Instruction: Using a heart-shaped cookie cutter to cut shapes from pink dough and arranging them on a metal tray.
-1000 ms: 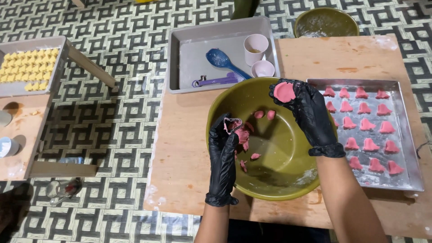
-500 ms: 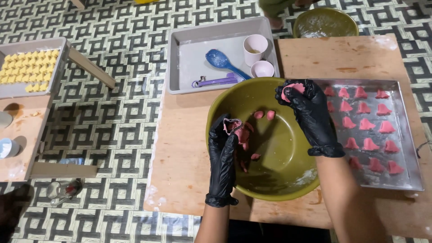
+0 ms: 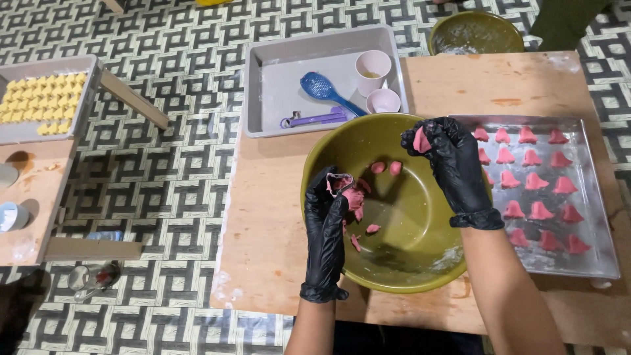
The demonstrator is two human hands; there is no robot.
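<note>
Both gloved hands, left hand [image 3: 327,217] and right hand [image 3: 448,161], grip pink dough [image 3: 353,196] over the green bowl [image 3: 401,263].

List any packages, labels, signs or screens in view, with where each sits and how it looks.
None in view: no package, label, sign or screen shows.
Only open containers: the olive bowl under both gloved hands, a grey tray behind it, a metal tray to its right.

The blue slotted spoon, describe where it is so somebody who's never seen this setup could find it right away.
Start at the big olive-green bowl on the wooden board; just beyond its far rim sits a grey rectangular tray. In that tray, the blue slotted spoon lies diagonally, beside two pale cups and a purple tool. It is the only blue, perforated utensil there.
</note>
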